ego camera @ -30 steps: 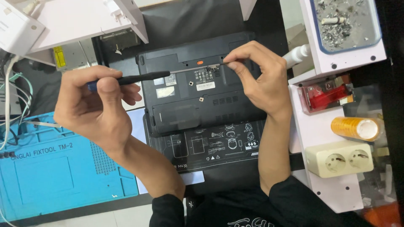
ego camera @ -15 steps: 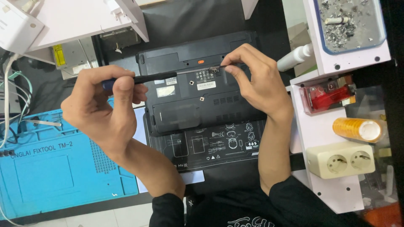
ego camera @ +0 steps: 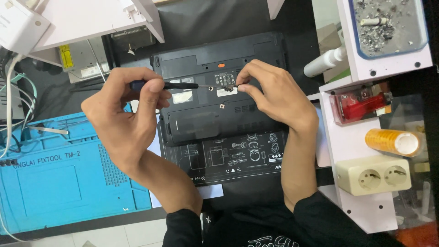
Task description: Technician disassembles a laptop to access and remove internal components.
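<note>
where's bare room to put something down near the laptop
Free: the blue silicone work mat beyond the left hand, and the black mat above the upturned black laptop. Crowded: the white shelf beyond the right hand, with the cream double socket.

A dark bench (ego camera: 219,18) under even light. Left of it lies a blue work mat (ego camera: 59,183); right of it stands a white shelf unit (ego camera: 366,215); pale floor tiles (ego camera: 114,235) show below the mat.

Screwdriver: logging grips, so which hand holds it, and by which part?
Left hand holds the thin dark-handled screwdriver by its handle; right hand fingers pinch its tip.
</note>
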